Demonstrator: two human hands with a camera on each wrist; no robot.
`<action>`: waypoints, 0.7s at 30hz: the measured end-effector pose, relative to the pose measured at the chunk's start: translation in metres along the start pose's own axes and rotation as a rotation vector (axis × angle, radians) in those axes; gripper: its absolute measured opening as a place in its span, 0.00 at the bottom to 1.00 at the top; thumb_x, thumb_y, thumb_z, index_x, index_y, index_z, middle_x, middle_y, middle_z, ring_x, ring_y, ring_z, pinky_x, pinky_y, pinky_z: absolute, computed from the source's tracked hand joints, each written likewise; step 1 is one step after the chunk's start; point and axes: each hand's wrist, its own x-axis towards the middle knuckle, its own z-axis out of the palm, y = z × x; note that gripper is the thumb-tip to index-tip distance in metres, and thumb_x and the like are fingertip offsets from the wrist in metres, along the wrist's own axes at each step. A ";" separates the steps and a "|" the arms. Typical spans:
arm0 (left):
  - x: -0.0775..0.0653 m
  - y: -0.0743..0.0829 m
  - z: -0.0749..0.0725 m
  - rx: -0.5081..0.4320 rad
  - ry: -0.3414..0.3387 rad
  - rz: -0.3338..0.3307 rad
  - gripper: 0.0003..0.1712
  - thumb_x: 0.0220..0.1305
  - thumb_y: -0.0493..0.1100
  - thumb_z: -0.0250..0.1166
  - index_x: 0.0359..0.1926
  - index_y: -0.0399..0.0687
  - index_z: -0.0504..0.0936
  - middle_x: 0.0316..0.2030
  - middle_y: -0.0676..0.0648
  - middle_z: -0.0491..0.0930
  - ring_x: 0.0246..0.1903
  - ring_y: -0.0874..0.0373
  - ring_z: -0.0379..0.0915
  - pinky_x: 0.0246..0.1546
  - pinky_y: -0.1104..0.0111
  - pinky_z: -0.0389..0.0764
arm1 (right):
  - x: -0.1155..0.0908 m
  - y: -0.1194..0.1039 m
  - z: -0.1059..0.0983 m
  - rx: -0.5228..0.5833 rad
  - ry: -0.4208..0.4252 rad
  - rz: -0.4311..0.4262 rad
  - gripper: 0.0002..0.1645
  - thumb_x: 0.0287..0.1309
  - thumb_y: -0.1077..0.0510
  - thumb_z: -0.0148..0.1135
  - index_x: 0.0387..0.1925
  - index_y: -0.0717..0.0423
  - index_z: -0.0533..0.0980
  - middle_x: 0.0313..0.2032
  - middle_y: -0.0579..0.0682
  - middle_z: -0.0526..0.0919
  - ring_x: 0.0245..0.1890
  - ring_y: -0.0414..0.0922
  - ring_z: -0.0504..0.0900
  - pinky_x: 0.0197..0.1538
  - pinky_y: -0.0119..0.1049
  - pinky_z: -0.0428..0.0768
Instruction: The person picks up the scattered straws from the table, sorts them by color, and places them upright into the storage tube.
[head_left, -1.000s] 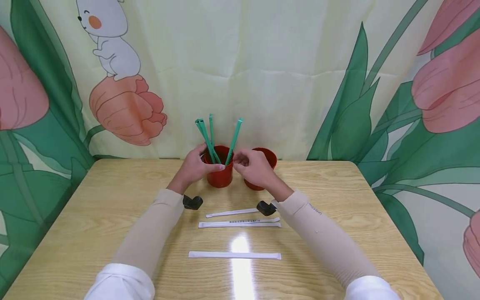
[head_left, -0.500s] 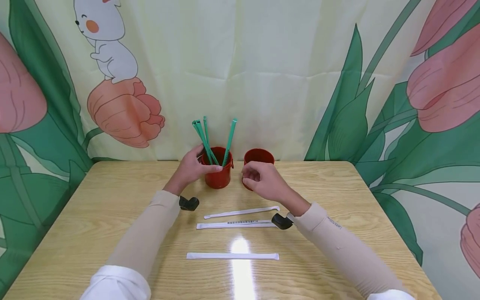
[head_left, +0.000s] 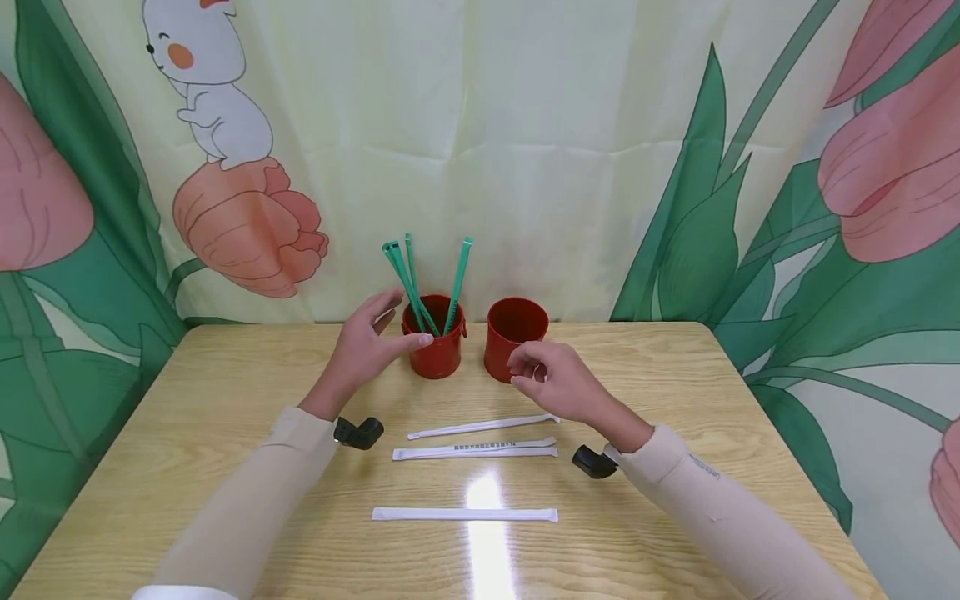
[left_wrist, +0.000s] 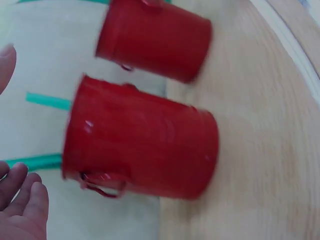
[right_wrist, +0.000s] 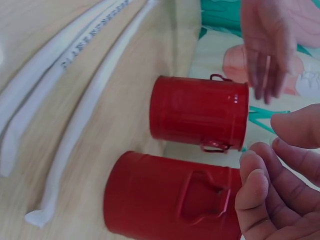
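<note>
Two red metal buckets with small side handles stand near the back of the table. The left bucket (head_left: 435, 357) has several green sticks (head_left: 459, 283), like wrapped straws, leaning in it. My left hand (head_left: 362, 343) is just left of that bucket, fingers spread and apart from its wall in the left wrist view. In front of the right bucket (head_left: 498, 350) is my right hand (head_left: 558, 379), its fingers loosely bent with nothing between them. The right wrist view shows its fingertips overlapping the rim of the nearer bucket (right_wrist: 150, 195).
Several white paper-wrapped straws (head_left: 465, 514) lie crosswise on the wooden table (head_left: 247, 392) in front of the buckets. A curtain (head_left: 555, 167) printed with flowers and a white animal hangs right behind the table's back edge. Each wrist carries a black camera (head_left: 360, 433).
My left hand has let go of the left bucket and drawn back to the left. My right hand has moved from that bucket's rim to the right and toward me.
</note>
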 end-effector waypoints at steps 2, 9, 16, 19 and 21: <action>0.000 0.004 0.003 -0.036 -0.003 0.014 0.52 0.60 0.50 0.79 0.79 0.43 0.63 0.76 0.43 0.66 0.78 0.47 0.61 0.77 0.51 0.67 | -0.004 0.003 -0.001 -0.005 -0.003 0.009 0.06 0.62 0.66 0.68 0.41 0.57 0.84 0.35 0.48 0.86 0.36 0.42 0.79 0.39 0.30 0.81; 0.003 0.018 0.030 -0.123 -0.060 0.063 0.52 0.59 0.43 0.79 0.79 0.42 0.63 0.76 0.40 0.66 0.78 0.45 0.61 0.76 0.49 0.67 | -0.013 0.012 -0.002 -0.011 -0.014 0.027 0.06 0.62 0.65 0.68 0.40 0.54 0.84 0.35 0.47 0.86 0.36 0.42 0.78 0.39 0.30 0.80; 0.013 0.026 0.071 -0.147 -0.108 0.078 0.55 0.58 0.48 0.80 0.80 0.45 0.60 0.78 0.45 0.64 0.79 0.49 0.60 0.77 0.52 0.67 | -0.018 0.021 -0.001 0.008 -0.019 0.043 0.06 0.62 0.66 0.68 0.38 0.54 0.84 0.34 0.46 0.85 0.35 0.41 0.79 0.38 0.30 0.81; 0.017 0.027 0.087 -0.104 -0.108 0.066 0.56 0.57 0.52 0.80 0.81 0.48 0.60 0.79 0.47 0.63 0.79 0.51 0.59 0.78 0.54 0.66 | -0.020 0.025 0.000 0.015 -0.035 0.062 0.05 0.62 0.65 0.68 0.38 0.53 0.85 0.34 0.46 0.86 0.35 0.41 0.79 0.39 0.30 0.81; 0.021 0.027 0.096 -0.075 -0.106 0.056 0.57 0.57 0.53 0.80 0.81 0.48 0.60 0.79 0.48 0.63 0.79 0.49 0.59 0.77 0.53 0.67 | -0.021 0.027 0.001 0.011 -0.044 0.073 0.05 0.63 0.65 0.68 0.38 0.54 0.85 0.34 0.45 0.87 0.35 0.41 0.79 0.39 0.30 0.81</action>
